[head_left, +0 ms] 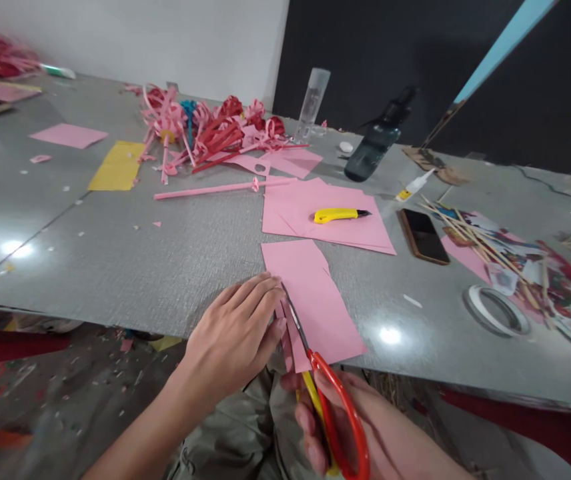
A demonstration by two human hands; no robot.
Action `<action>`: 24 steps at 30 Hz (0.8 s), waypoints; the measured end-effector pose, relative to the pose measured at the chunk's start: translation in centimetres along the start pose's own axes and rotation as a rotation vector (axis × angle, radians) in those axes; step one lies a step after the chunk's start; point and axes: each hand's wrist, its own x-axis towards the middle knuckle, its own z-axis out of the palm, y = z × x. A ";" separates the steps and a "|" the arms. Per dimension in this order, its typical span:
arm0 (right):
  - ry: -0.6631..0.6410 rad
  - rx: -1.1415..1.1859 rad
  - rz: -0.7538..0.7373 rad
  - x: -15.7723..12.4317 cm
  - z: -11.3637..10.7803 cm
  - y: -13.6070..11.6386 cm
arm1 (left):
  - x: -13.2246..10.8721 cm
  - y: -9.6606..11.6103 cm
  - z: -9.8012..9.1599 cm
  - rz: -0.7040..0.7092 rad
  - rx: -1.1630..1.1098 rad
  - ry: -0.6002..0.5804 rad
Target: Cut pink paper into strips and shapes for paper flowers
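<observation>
A pink paper sheet [318, 293] lies at the table's front edge with its near end sticking out a little. My left hand [240, 327] rests flat on its left side, fingers stretched out and side by side. My right hand [325, 407] is wrapped round the red and yellow handles of the scissors [343, 400]. The dark blades point away from me and lie on the paper, just right of my left fingertips. A narrow pink strip runs left of the blades, partly under my left thumb.
More pink sheets [290, 207] with a yellow cutter [338, 215] lie behind. A phone [423, 235], tape roll [496, 310] and sticks are to the right. Paper flowers [215, 130], a clear tube [313, 100] and a dark bottle [373, 150] stand farther back.
</observation>
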 end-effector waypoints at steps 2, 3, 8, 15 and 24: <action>-0.002 0.044 0.026 0.0 -0.1 0.1 | 0.1 0.1 0.2 -0.010 0.014 -0.011; 0.001 0.060 0.037 -0.1 -0.1 0.0 | 0.1 0.1 0.3 -0.009 0.019 -0.015; 0.005 0.074 0.022 -0.6 0.4 -0.4 | 0.0 -0.1 0.5 -0.004 0.026 -0.013; 0.070 0.071 -0.020 -1.0 1.4 -0.5 | 0.1 0.0 0.5 -0.010 0.019 0.002; 0.146 0.013 -0.065 -1.3 1.9 -0.4 | -0.1 0.0 0.4 -0.014 -0.006 0.026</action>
